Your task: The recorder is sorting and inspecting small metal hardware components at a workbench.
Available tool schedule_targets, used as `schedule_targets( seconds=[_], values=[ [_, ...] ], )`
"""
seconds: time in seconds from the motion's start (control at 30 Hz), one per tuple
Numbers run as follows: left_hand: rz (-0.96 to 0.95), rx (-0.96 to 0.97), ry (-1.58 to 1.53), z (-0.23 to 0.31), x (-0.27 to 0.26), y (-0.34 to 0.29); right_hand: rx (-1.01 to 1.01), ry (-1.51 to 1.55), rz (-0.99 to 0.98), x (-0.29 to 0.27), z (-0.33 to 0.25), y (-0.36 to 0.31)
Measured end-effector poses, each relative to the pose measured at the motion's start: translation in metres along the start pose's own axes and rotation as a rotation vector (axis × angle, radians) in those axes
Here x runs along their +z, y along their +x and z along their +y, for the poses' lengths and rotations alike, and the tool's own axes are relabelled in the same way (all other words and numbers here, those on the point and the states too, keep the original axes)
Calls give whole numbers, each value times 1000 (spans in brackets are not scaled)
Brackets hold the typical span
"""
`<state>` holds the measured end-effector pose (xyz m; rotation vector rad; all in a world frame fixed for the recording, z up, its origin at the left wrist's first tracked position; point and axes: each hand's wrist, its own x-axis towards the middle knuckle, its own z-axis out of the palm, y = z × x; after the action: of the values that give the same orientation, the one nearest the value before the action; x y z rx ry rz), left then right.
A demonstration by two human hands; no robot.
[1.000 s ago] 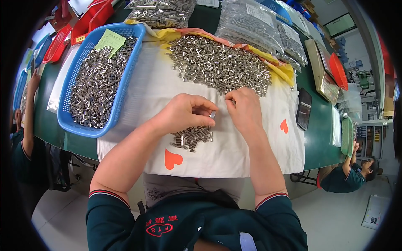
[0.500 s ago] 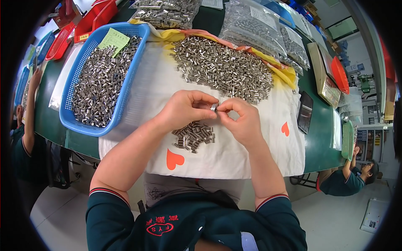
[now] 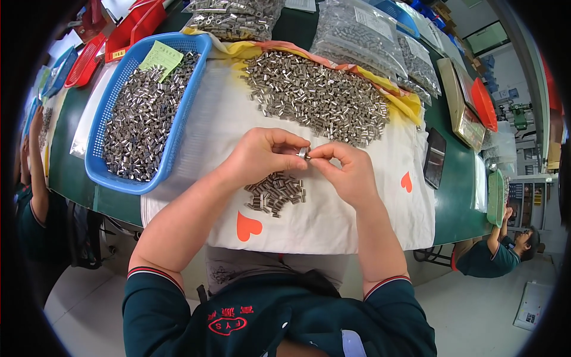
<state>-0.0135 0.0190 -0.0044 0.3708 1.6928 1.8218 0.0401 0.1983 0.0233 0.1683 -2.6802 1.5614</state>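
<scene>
My left hand (image 3: 262, 156) pinches a small shiny metal cylinder (image 3: 303, 152) between thumb and fingers, over the middle of the white cloth (image 3: 386, 220). Against its right side, the thumb and fingertips of my right hand (image 3: 348, 172) are pinched together; a tiny dark tip shows there, too small to name. Just below my hands lies a small heap of metal cylinders (image 3: 276, 193), partly hidden by the left hand. Beyond them spreads a much larger heap of similar short metal cylinders (image 3: 318, 95).
Left stands a blue basket (image 3: 95, 156) of metal cylinders with a green paper slip (image 3: 162, 58). Plastic bags of metal parts (image 3: 357, 38) lie at the back. A dark phone-like device (image 3: 435, 159) rests on the right. Co-workers sit at both sides, including one person (image 3: 491, 259) at right.
My right fingertips have shifted very slightly, and a little more of the pinched metal shows between the hands. The left co-worker's arm has moved. The heaps look the same.
</scene>
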Motion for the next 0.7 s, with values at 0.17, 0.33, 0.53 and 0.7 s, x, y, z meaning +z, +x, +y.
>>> schedule_targets(
  seconds=[0.17,0.33,0.53,0.7],
  values=[
    [-37,-52,-70,-1,2,-1,103,54,-51,-1,0,3],
    [-103,36,187,4,4,-3,-20,-303,210,-2,15,17],
    [-103,61,193,4,4,-4,-164,-697,259,17,30,24],
    [-97,49,201,2,4,-2,-139,-633,172,15,29,19]
  ],
)
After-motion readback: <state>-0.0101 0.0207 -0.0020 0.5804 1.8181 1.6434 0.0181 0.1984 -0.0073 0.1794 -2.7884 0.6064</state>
